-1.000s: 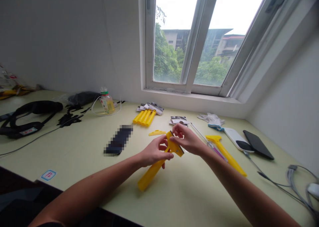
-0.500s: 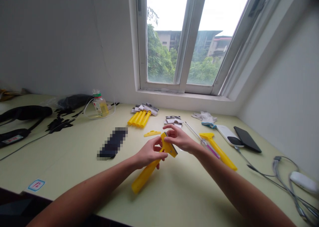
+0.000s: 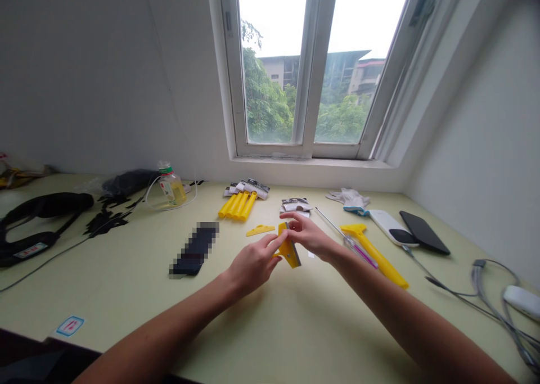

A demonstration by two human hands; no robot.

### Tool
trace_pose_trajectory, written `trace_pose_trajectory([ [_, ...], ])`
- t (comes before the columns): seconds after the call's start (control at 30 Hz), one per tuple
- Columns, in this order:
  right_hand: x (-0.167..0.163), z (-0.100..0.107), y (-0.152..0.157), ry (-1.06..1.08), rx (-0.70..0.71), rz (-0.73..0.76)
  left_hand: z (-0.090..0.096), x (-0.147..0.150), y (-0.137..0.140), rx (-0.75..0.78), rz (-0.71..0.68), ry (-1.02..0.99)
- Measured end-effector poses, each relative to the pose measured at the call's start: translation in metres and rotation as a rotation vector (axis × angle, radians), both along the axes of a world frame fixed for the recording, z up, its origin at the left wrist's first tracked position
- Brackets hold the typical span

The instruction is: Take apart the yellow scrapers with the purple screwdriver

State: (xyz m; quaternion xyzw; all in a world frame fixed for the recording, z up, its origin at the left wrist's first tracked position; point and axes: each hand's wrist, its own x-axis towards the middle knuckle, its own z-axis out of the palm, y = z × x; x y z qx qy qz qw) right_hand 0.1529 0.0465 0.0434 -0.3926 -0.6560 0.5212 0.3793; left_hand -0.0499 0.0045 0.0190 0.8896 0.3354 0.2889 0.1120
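Left hand holds the yellow scraper at its neck, above the middle of the worktop. Right hand has fingertips on the blade side; can't tell if it's pinching. Clear bottle near back edge, left of center, part-filled with yellow liquid. Plastic bag left of it, dark contents. Second yellow scraper lies toward right edge, beside screwdriver.
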Motion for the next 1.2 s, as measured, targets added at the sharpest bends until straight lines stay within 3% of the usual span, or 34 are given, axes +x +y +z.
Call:
trace_pose_trajectory([
  [0.3, 0.001, 0.011, -0.006, 0.056, -0.065, 0.0, 0.001, 0.001, -0.004, 0.198, 0.082, 0.139],
  [0.57, 0.013, 0.017, 0.001, 0.106, -0.108, 0.056, -0.002, -0.001, 0.002, 0.242, 0.005, 0.067],
  [0.63, 0.026, 0.022, 0.008, -0.04, -0.012, 0.052, -0.003, -0.003, 0.008, 0.254, 0.032, 0.023],
  [0.77, 0.064, 0.025, 0.027, -0.527, 0.229, -0.092, 0.0, -0.01, 0.017, 0.274, 0.106, -0.103],
  [0.97, 0.108, 0.014, 0.042, -0.886, 0.228, -0.132, 0.004, -0.018, 0.019, 0.34, 0.119, -0.069],
  [1.2, 0.1, -0.016, 0.047, -1.076, 0.264, -0.145, -0.003, -0.012, 0.011, 0.307, -0.054, -0.073],
])
